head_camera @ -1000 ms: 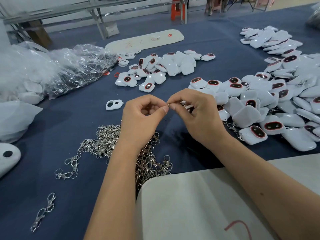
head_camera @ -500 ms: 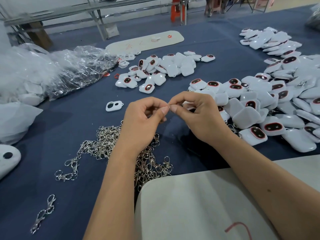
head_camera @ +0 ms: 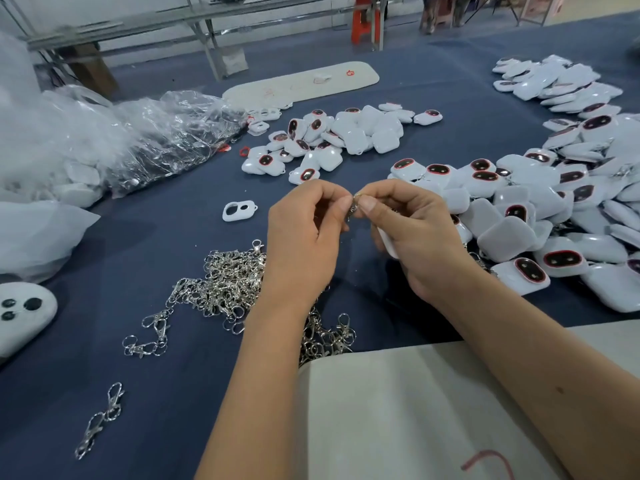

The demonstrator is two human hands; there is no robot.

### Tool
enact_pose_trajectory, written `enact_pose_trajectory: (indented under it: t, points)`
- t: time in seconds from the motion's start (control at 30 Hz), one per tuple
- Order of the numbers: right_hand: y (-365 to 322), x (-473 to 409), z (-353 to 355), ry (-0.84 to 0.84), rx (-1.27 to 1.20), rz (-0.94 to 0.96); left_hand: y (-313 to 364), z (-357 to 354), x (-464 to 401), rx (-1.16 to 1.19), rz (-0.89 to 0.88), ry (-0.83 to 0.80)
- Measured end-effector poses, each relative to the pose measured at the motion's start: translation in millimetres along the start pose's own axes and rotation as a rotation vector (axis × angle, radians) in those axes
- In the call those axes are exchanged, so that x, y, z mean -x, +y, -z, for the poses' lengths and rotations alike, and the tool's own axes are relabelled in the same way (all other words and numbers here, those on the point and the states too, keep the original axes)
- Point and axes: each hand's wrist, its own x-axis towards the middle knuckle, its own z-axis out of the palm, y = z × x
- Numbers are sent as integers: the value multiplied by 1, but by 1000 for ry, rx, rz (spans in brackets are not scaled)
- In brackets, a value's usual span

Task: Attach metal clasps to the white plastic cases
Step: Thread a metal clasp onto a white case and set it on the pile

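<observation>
My left hand [head_camera: 304, 237] and my right hand [head_camera: 412, 233] meet above the blue table, and both pinch one small metal clasp [head_camera: 353, 206] between thumb and fingertips. A white plastic case [head_camera: 388, 242] is tucked under the fingers of my right hand, mostly hidden. A tangled heap of metal clasps [head_camera: 232, 285] lies below my left wrist. A big pile of white cases with dark red-rimmed ovals [head_camera: 540, 216] spreads to the right.
A second group of cases [head_camera: 332, 136] lies further back, and a third pile of cases [head_camera: 554, 81] at the far right. Clear plastic bags [head_camera: 114, 140] fill the left. A lone white frame piece [head_camera: 239, 210], loose clasps [head_camera: 100, 419] and a beige board [head_camera: 398, 410] lie near me.
Both hands stay together on the clasp, with only small finger shifts. The white case now shows a little under my right hand.
</observation>
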Motion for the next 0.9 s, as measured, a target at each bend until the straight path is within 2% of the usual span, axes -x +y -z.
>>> enact_pose_trajectory:
  t: [0.17,0.47,0.9]
  points:
    - [-2,1,-2,24,-22,-27,0,-4,0,-37,-50,43]
    - [-4,2,-5,54,-22,-43,3,-5,0,68,39,57]
    - [-4,1,-5,41,-45,-42,3,-3,-1,103,57,26]
